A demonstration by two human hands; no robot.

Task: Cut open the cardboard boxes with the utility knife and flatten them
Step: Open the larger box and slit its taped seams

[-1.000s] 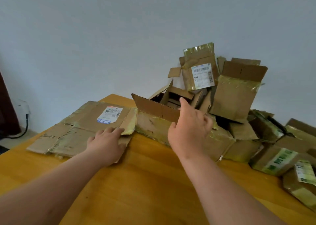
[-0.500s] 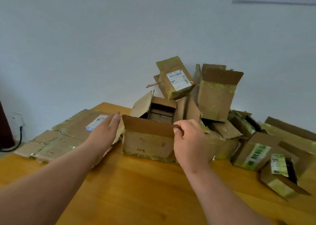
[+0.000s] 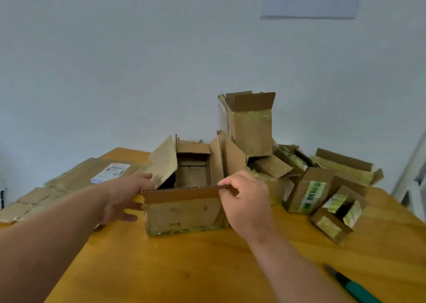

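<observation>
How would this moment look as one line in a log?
right hand: pinching front flap of open box | left hand: open beside box | knife: lying on table

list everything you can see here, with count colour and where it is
open box: 1, brown, table centre, near flap pinched
flattened cardboard: 1 pile, brown, far left on table
box pile: several, brown with yellow-green tape, right by wall
utility knife: 1, green handle, table, bottom right
table: 1, orange wood
paper sign: 1, white, wall top right
left hand: open, at box's left end
right hand: fingers pinching flap's right corner
</observation>
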